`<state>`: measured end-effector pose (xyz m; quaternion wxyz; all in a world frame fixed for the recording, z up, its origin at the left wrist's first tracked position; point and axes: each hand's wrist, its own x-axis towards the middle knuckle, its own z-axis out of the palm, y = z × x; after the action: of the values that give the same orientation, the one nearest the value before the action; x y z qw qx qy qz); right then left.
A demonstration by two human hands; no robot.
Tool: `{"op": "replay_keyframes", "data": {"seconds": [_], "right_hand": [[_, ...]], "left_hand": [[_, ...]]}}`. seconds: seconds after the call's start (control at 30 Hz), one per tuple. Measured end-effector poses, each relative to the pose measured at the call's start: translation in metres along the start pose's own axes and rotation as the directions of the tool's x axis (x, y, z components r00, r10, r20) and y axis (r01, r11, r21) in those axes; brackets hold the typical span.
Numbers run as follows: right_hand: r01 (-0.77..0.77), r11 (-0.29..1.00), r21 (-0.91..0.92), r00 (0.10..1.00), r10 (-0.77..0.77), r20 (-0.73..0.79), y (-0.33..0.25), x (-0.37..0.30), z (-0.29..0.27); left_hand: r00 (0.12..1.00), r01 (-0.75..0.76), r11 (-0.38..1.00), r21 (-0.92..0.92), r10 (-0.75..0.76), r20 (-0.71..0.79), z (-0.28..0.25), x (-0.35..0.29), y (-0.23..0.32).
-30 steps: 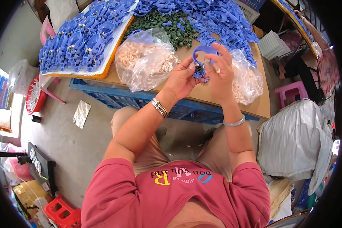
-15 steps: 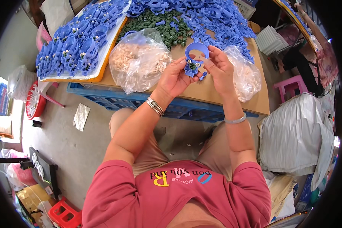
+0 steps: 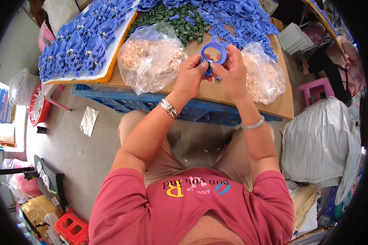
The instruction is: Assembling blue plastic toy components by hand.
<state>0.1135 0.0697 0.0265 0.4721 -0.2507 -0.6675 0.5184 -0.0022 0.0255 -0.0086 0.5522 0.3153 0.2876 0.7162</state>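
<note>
Between both hands, above the table's front edge, is a blue plastic part with a large ring (image 3: 214,43) at its far end. My left hand (image 3: 191,75) is closed on its near left side, thumb on top. My right hand (image 3: 233,73) grips the right side, with the thumb pressed on the near portion and fingers behind the ring. The thumbs hide most of the part's lower body. A clear plastic bag (image 3: 149,59) of small cream-coloured pieces lies just left of my left hand. Another clear bag (image 3: 265,75) of similar pieces sits right of my right hand.
Green plastic pieces (image 3: 169,26) and a heap of loose blue parts (image 3: 241,20) cover the table's far side. Rows of assembled blue parts (image 3: 75,49) stand on an orange-edged white board (image 3: 110,77) at left. A pink stool (image 3: 317,90) and white sack (image 3: 315,139) are at right.
Both thumbs have come together over the part's lower body, covering the green piece that showed there before. The ring is turned slightly, and the view has shifted a little.
</note>
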Motion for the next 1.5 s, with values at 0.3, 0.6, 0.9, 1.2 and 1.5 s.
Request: {"op": "replay_keyframes", "data": {"seconds": [0.3,0.6,0.9,1.2,1.5], "right_hand": [[-0.01,1.0,0.008,1.0,0.01,0.006,-0.008,0.009,-0.015],[0.211,0.797,-0.566,0.927,0.021,0.375,-0.004,0.003,-0.053],[0.433,0.422,-0.797,0.884,-0.024,0.467,0.016,-0.003,-0.039],[0.184,0.805,-0.565,0.98,-0.105,0.17,0.022,0.007,-0.04],[-0.264,0.965,-0.001,0.963,0.264,0.052,0.004,0.009,-0.03]], "left_hand": [[0.995,0.097,0.993,-0.075,-0.097,-0.008,-0.003,0.003,0.013],[0.989,0.11,0.975,-0.194,-0.127,-0.078,-0.017,0.011,0.024],[0.991,0.089,0.977,-0.196,-0.107,-0.082,-0.016,0.012,0.016],[0.987,0.134,0.948,-0.288,-0.155,-0.05,-0.015,0.011,0.021],[0.997,0.016,1.0,-0.023,-0.018,-0.071,-0.011,0.008,0.016]]}}
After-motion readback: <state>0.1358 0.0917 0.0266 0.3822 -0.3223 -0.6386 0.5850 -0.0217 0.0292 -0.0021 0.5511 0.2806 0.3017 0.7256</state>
